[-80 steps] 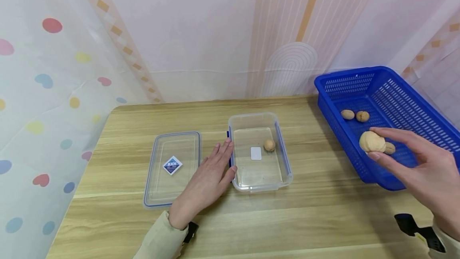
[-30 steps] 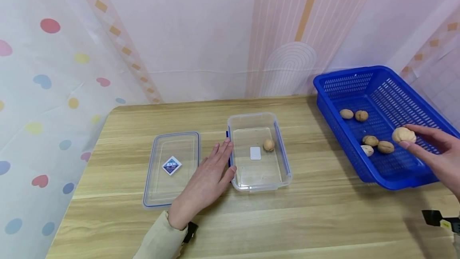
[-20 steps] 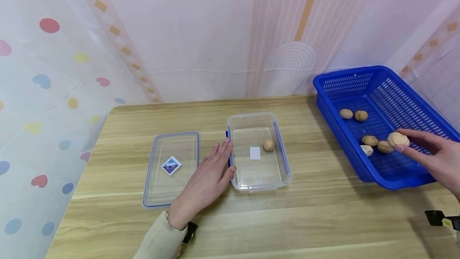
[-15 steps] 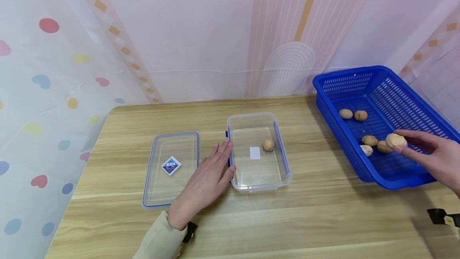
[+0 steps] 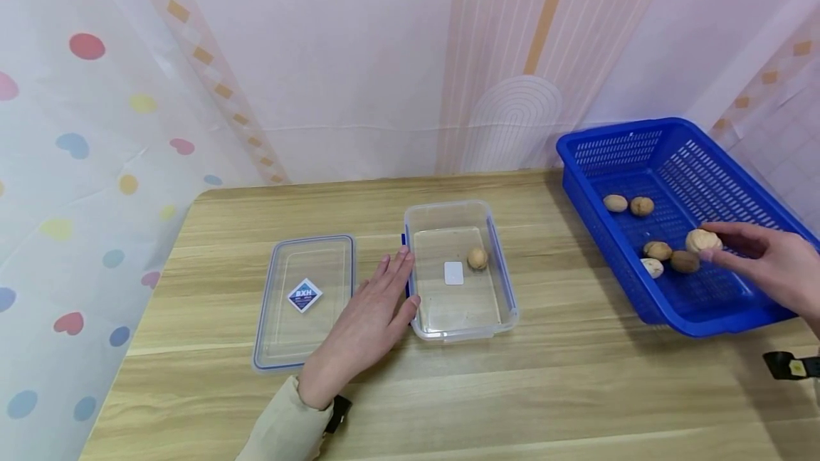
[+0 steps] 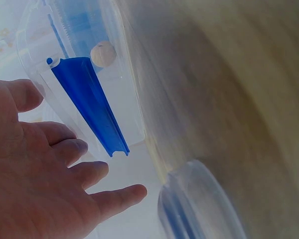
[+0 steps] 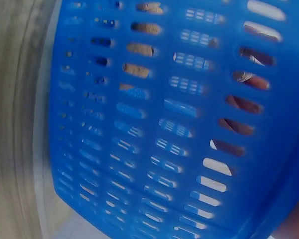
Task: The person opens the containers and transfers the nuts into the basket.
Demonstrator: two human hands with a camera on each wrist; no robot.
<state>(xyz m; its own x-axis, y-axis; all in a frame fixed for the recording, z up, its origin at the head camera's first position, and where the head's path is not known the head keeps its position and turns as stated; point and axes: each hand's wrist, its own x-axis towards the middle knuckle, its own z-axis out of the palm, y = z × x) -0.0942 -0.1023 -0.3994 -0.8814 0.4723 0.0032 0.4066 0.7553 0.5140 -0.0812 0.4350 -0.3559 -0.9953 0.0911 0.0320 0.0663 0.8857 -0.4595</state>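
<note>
My right hand [image 5: 762, 258] pinches a pale walnut [image 5: 703, 241] between thumb and fingers over the blue basket [image 5: 615, 283], in the head view. Several more nuts in their shells lie in the basket, among them a brown walnut [image 5: 685, 262] just below the held one. My left hand [image 5: 361, 326] has its fingers straight, fingertips at the left side of a clear plastic container [image 5: 461, 336]. One walnut [image 5: 477, 258] sits inside that container. In the left wrist view the container's blue side clip [image 6: 89, 104] hangs down by the fingers. The basket's slotted wall [image 7: 154, 129] hides most of the right hand in the right wrist view.
A clear lid [image 5: 306, 240] with a blue seal and a diamond label lies on the wooden table [image 5: 544, 390], left of the container and partly under the left forearm. A patterned cloth [image 5: 359, 62] hangs behind the table.
Holding the walnut, my right hand has moved right, deeper over the basket, then slightly back left, uncovering nuts near the basket's front. The left hand and container stay put.
</note>
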